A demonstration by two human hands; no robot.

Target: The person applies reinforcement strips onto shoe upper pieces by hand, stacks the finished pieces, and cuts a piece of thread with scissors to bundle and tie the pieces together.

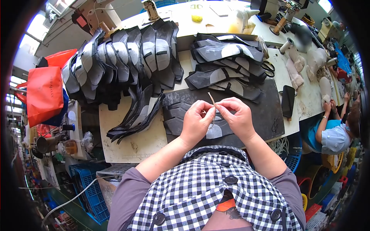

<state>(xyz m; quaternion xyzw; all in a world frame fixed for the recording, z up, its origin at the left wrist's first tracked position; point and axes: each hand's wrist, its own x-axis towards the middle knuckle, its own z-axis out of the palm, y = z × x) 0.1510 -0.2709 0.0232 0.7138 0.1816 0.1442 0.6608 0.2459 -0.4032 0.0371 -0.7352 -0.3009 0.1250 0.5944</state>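
Observation:
In front of my chest, my left hand (pixel 197 122) and my right hand (pixel 237 118) meet, thumbs and forefingers pinched together on a thin tan strip (pixel 211 97). One end of the strip sticks up above the fingertips; the rest is hidden by the fingers. Below them, dark grey cut pieces (pixel 177 111) with a light grey patch (pixel 214 132) lie on a black board (pixel 269 115), partly covered by my hands. Just beyond the board is a pile of similar pieces (pixel 227 73) with light patches and black tabs.
Overlapping rows of such pieces (pixel 127 57) cover the table's left side, with another bundle (pixel 140 111) nearer me. Scissors (pixel 268 69) and a black phone (pixel 287 101) lie at right. A red bag (pixel 45 96) hangs left. Another person (pixel 333 134) sits at far right.

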